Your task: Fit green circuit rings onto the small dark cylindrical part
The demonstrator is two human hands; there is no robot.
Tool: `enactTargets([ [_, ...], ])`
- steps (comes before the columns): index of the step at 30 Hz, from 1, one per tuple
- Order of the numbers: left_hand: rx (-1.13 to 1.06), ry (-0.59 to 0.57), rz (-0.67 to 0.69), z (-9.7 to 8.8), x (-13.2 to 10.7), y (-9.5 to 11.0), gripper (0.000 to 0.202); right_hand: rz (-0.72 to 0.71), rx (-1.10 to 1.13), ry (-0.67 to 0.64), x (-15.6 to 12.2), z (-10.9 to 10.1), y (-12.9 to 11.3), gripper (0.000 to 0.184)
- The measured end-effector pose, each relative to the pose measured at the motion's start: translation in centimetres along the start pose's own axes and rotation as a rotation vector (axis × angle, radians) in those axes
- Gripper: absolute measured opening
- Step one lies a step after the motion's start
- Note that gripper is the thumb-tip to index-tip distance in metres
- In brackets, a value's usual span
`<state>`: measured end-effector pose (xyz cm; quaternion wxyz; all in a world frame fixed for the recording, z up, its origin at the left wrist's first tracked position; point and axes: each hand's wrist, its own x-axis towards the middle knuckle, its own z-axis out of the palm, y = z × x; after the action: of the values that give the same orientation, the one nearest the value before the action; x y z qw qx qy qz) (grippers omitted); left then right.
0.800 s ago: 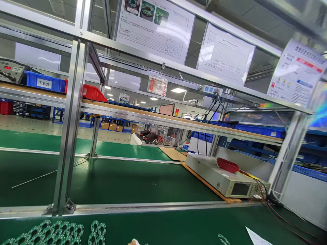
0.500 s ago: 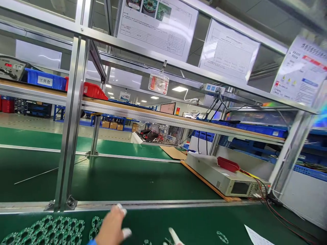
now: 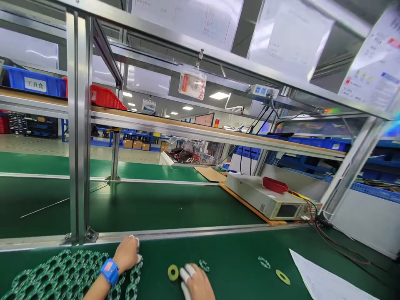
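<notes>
My left hand [image 3: 126,253], with a blue wristband, rests knuckles-up on the right edge of a spread of green ring-shaped circuit boards [image 3: 59,273] on the green mat; its fingers curl down and what they touch is hidden. My right hand [image 3: 193,283], white cots on the fingertips, lies at the bottom edge with its fingers pressed together beside a small yellow ring [image 3: 173,272]. A single green ring board [image 3: 204,265] lies just beyond it. Whether the right fingers hold anything is hidden.
Another green ring board [image 3: 264,262] and a flat yellow washer [image 3: 282,277] lie to the right, near a white paper sheet [image 3: 325,281]. A grey test instrument [image 3: 268,200] with red leads sits beyond the rail. An aluminium upright [image 3: 78,133] stands left.
The view has tilted down. My left hand has reached forward onto the ring boards, and my right hand has come in beside the yellow ring.
</notes>
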<state>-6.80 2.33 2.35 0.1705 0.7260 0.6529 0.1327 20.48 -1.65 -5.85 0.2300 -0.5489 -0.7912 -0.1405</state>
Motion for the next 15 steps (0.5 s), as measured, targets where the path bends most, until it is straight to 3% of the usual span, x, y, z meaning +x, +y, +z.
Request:
enactTargets([
  [3, -0.174, -0.040, 0.054, 0.2, 0.4, 0.5, 0.014, 0.112, -0.037, -0.036, 0.2, -2.1, 1.4, 0.030],
  [6, -0.353, -0.057, 0.091, 0.7, 1.2, 0.9, 0.015, 0.114, 0.087, 0.022, 0.4, -3.2, 0.0, 0.032],
  [11, -0.560, -0.011, 0.082, 1.0, 1.6, 0.4, 0.026, -0.253, 0.305, 0.022, 0.9, -2.5, -4.2, 0.040],
  [13, -0.625, 0.012, 0.079, 0.8, 1.6, 0.0, 0.024, -0.254, 0.306, -0.032, 1.3, -1.7, -4.2, 0.041],
  [15, -0.689, 0.019, 0.057, 0.6, 1.6, -0.2, 0.021, -0.117, 0.285, -0.063, 1.7, -1.4, -3.3, 0.041],
])
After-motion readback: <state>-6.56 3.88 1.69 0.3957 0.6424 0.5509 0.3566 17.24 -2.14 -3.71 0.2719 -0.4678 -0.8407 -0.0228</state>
